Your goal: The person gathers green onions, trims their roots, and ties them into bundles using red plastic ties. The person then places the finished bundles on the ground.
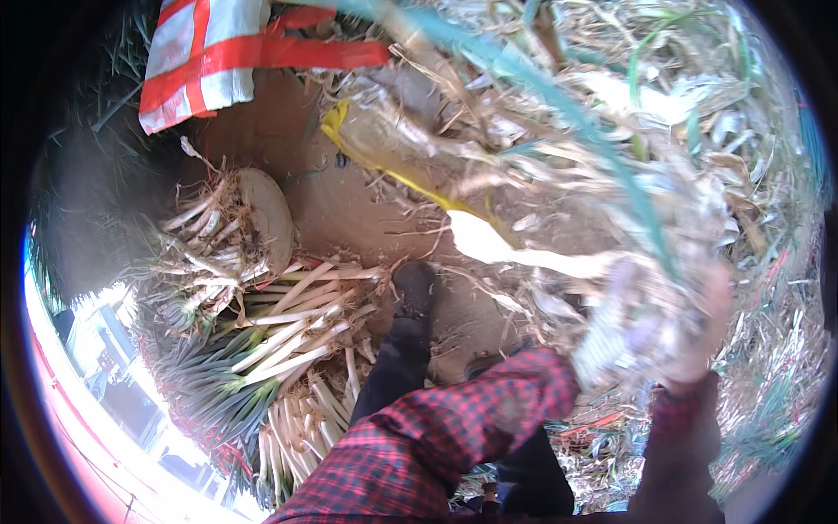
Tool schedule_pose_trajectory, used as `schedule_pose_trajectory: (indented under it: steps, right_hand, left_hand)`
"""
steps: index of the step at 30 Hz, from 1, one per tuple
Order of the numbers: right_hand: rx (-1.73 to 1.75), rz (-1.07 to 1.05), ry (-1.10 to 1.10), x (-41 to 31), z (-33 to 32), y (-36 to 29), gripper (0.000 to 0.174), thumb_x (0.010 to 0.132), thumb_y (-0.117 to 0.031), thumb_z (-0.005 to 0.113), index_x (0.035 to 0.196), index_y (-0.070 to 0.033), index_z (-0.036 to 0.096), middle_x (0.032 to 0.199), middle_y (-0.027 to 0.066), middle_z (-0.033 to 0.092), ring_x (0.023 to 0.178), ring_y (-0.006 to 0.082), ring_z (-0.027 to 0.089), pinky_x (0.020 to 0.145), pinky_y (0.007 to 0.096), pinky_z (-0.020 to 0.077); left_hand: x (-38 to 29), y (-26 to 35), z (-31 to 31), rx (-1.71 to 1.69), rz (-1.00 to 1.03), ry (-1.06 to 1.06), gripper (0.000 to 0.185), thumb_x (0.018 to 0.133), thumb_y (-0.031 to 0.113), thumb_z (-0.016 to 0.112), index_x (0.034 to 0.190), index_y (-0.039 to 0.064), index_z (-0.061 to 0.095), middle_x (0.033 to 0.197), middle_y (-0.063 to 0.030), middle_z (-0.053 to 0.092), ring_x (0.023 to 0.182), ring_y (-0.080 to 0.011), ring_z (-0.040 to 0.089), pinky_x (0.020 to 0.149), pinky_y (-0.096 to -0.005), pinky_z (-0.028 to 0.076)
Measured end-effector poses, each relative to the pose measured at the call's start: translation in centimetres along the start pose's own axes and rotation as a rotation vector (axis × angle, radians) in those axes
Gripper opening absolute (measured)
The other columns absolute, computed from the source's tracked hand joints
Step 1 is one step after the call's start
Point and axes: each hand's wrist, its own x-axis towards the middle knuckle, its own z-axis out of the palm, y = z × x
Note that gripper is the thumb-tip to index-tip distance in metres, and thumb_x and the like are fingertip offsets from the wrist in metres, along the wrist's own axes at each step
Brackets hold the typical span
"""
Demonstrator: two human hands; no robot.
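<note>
My left hand [605, 337], in a pale glove and red-and-black checked sleeve, closes on a long green onion. This onion's overexposed white stalk [537, 255] points left, with thin roots at its end. Close by on the right is my right hand [704, 321], blurred by motion among dry husks; its fingers cannot be made out. A blurred blue-green leaf [589, 124] arcs from the top edge down to my hands. To the left of my foot lies a heap of long green onions [294, 340], white stalks and root ends mostly facing right.
My dark shoe [414, 288] stands on brown ground. Dry husks and leaves [655, 98] pile up ahead and right. A yellow strip [399, 177] lies across the ground. Beyond the onions are a round pale disc [272, 209] and a white wrapped block with red tape [226, 78].
</note>
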Motion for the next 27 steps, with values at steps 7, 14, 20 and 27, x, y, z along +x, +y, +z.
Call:
schedule_pose_trajectory:
  steps: [7, 14, 20, 27]
  right_hand:
    - [-0.559, -0.369, 0.25, 0.0, -2.3, -5.4, 0.046, 0.099, -0.022, 0.057, 0.136, 0.005, 0.052, 0.127, 0.0157, 0.06, 0.124, 0.0247, 0.056, 0.11, 0.0399, 0.0414]
    - [-0.955, -0.346, 0.114, 10.3, 0.2, 9.3, 0.055, 0.093, -0.02, 0.065, 0.139, 0.005, 0.049, 0.134, 0.0169, 0.057, 0.13, 0.0263, 0.052, 0.114, 0.042, 0.0374]
    - [-1.102, -0.481, 0.323, 12.3, -11.0, -3.1, 0.064, 0.089, -0.019, 0.073, 0.142, 0.004, 0.047, 0.14, 0.018, 0.054, 0.134, 0.0277, 0.049, 0.117, 0.0437, 0.034]
    - [-1.501, -0.957, 0.181, -2.9, -3.5, -1.4, 0.075, 0.084, -0.016, 0.078, 0.147, 0.004, 0.042, 0.148, 0.0186, 0.049, 0.14, 0.0313, 0.044, 0.12, 0.0458, 0.0304]
  left_hand:
    - [8.7, 0.2, 14.9, 0.751, 0.524, -0.577, 0.054, 0.087, 0.007, 0.073, 0.136, 0.004, 0.051, 0.144, -0.0169, 0.05, 0.124, -0.0211, 0.053, 0.085, -0.0338, 0.055]
    - [11.9, 15.4, -13.1, 0.812, 0.681, 0.466, 0.045, 0.089, 0.012, 0.079, 0.127, 0.003, 0.058, 0.113, -0.0075, 0.063, 0.099, -0.0188, 0.059, 0.089, -0.0329, 0.052]
    - [14.7, 19.8, -24.2, 0.565, 0.303, 0.988, 0.036, 0.09, 0.019, 0.077, 0.118, -0.001, 0.064, 0.102, -0.0052, 0.069, 0.079, -0.0158, 0.061, 0.071, -0.0301, 0.052]
    - [13.3, 14.9, -11.4, 1.179, 0.669, 0.126, 0.014, 0.091, 0.01, 0.072, 0.1, 0.001, 0.07, 0.086, -0.0155, 0.07, 0.074, -0.0258, 0.069, 0.07, -0.0353, 0.056]
